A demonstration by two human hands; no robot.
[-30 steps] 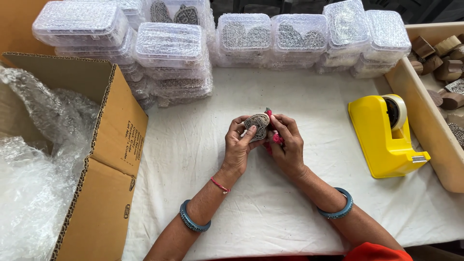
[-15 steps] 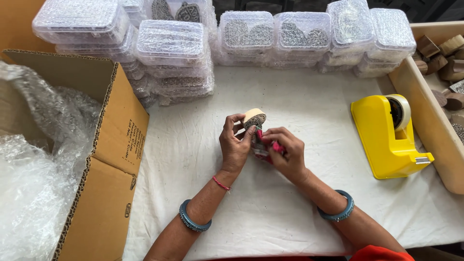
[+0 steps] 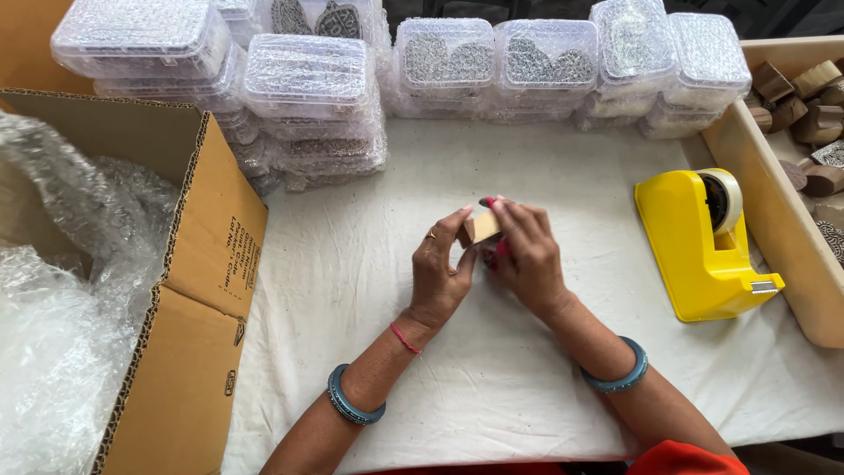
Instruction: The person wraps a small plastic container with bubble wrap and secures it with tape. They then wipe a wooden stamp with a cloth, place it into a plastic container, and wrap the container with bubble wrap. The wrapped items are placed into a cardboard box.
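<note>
An open brown cardboard box (image 3: 189, 290) stands at the left edge of the white-covered counter (image 3: 527, 369), its flap raised, dark print on its side, and clear bubble wrap (image 3: 61, 299) filling it. Along the back of the counter, clear plastic boxes (image 3: 308, 79) with rounded corners, wrapped in bubble wrap, sit in stacks in a row from left to right; grey patterned pieces show through several. No signs or screens are in view.
</note>
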